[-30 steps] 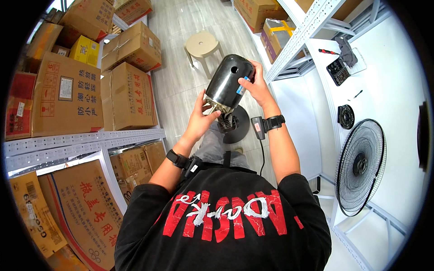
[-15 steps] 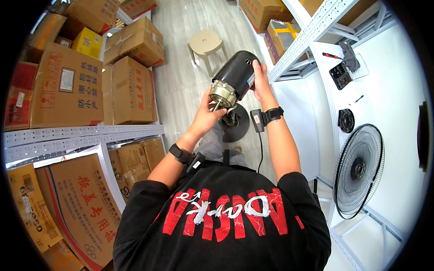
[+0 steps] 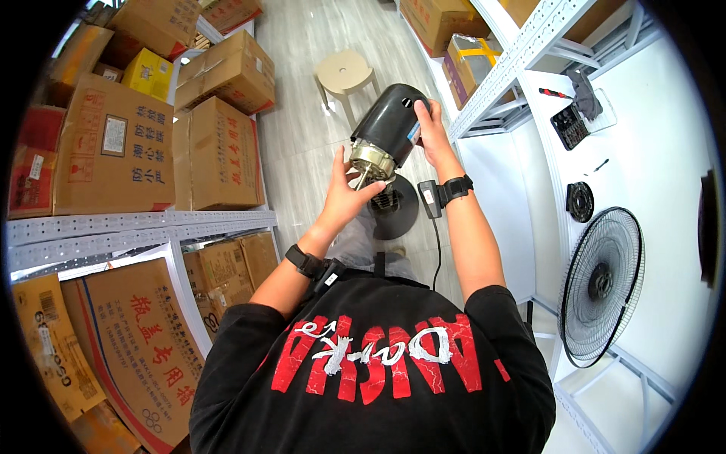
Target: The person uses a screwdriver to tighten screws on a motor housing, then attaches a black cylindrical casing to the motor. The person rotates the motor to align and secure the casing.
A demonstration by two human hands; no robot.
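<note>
A black fan motor cover (image 3: 387,119) sits over a silvery metal motor (image 3: 372,155), held tilted in front of me. My right hand (image 3: 434,136) grips the cover's right side, thumb lying along its top. Around the metal end, my left hand (image 3: 349,195) has its fingers and thumb spread; whether a bent finger touches the metal I cannot tell. A thin metal shaft (image 3: 362,180) points out of the motor between thumb and fingers. Below, the fan stand's round black base (image 3: 406,212) rests on the floor, partly hidden by the motor and my hand.
A beige stool (image 3: 345,72) stands ahead. On the white shelf at right are a fan grille (image 3: 601,284), a black ring-shaped part (image 3: 580,202), an open black case (image 3: 569,126) and a red-black tool (image 3: 555,94). Cardboard boxes (image 3: 113,144) fill the left shelves.
My left fingers have spread and come slightly away from the metal motor. The cover has shifted a little left, and less of the metal shows under it. My right hand keeps its grip.
</note>
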